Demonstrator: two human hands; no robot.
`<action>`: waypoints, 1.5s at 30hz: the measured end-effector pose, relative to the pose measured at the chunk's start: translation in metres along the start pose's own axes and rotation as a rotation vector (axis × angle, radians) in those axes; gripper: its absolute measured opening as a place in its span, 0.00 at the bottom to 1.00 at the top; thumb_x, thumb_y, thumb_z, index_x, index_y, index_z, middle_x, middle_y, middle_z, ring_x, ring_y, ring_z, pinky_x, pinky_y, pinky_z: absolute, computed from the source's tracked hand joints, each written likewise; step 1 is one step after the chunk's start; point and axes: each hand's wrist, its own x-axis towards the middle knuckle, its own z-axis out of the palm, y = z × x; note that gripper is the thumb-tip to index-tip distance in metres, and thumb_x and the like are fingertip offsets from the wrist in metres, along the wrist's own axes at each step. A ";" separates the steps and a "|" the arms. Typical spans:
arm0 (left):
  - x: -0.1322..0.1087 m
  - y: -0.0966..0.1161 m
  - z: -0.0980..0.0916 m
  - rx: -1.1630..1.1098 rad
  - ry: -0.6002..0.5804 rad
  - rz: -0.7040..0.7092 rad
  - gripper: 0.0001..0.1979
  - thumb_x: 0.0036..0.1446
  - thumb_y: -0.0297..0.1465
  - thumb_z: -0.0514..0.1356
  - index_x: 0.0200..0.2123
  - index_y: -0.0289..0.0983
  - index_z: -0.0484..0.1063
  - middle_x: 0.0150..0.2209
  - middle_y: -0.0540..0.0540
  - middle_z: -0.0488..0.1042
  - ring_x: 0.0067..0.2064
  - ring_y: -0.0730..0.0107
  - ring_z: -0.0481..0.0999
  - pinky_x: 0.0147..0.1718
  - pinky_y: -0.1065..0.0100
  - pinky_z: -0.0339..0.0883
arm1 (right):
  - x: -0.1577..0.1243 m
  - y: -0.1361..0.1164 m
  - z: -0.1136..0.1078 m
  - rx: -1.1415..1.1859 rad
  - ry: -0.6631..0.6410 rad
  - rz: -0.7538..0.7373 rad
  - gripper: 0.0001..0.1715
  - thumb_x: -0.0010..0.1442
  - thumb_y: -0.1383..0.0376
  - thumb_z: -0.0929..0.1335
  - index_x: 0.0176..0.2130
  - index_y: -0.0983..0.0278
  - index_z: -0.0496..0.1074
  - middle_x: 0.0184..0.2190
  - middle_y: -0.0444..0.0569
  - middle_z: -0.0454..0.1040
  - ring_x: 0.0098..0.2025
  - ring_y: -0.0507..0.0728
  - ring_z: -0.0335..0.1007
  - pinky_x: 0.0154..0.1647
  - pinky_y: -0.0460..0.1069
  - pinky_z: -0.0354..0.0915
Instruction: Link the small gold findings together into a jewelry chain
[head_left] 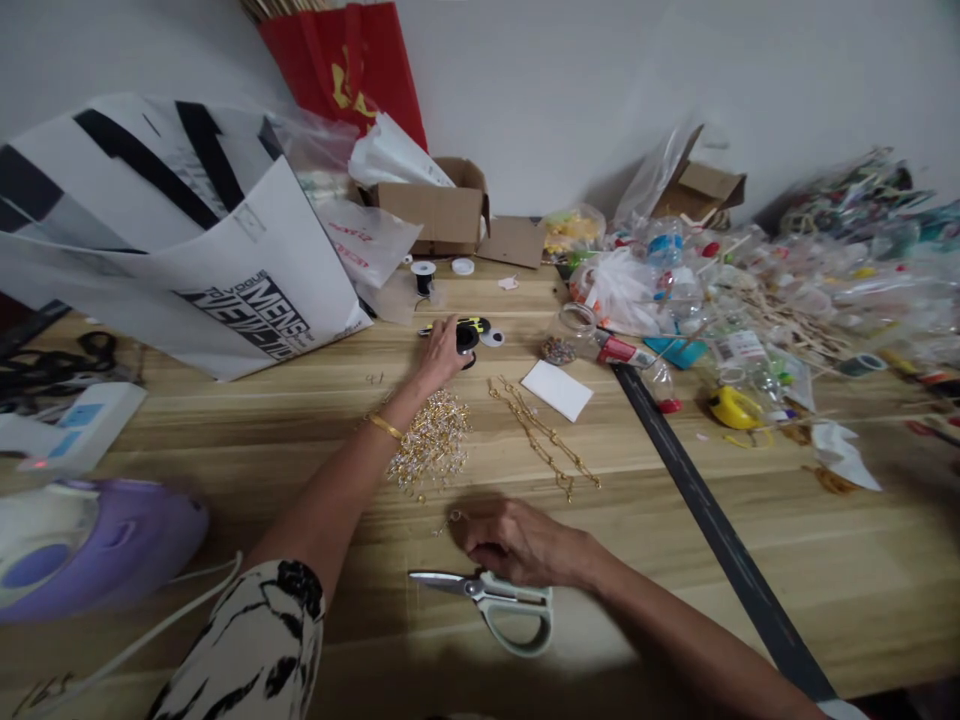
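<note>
Near the frame's centre, the left hand [442,352] was at a black-and-yellow tool [478,325], its grip unclear, above a bead pile [433,442]. At lower centre, the right hand [521,542], fingers curled narrow, was near a small ring [454,516] and scissors [475,588].

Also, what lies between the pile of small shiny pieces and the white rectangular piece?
Gold chain strands lie there, stretched out between the pile and the white rectangular piece, as the head view shows.
</note>
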 end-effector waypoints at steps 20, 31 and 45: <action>-0.093 0.079 -0.057 -0.190 -0.104 0.018 0.09 0.52 0.23 0.58 0.39 0.33 0.70 0.36 0.45 0.72 0.37 0.68 0.72 0.41 0.64 0.66 | -0.010 0.029 -0.015 0.739 -0.037 0.327 0.08 0.58 0.65 0.66 0.32 0.69 0.71 0.23 0.42 0.66 0.24 0.46 0.58 0.24 0.41 0.57; -0.213 0.078 -0.104 0.141 -0.663 0.203 0.08 0.58 0.27 0.54 0.28 0.34 0.70 0.32 0.46 0.70 0.36 0.68 0.67 0.37 0.66 0.61 | -0.017 0.058 -0.016 0.965 -0.150 0.434 0.14 0.54 0.59 0.70 0.32 0.69 0.69 0.20 0.39 0.65 0.20 0.44 0.59 0.20 0.39 0.59; -0.238 0.060 -0.110 0.246 -0.602 0.283 0.12 0.62 0.25 0.48 0.29 0.34 0.68 0.31 0.45 0.68 0.36 0.65 0.64 0.38 0.64 0.58 | -0.019 0.055 -0.015 1.008 -0.018 0.452 0.14 0.54 0.60 0.70 0.31 0.69 0.69 0.22 0.41 0.67 0.22 0.45 0.62 0.20 0.39 0.59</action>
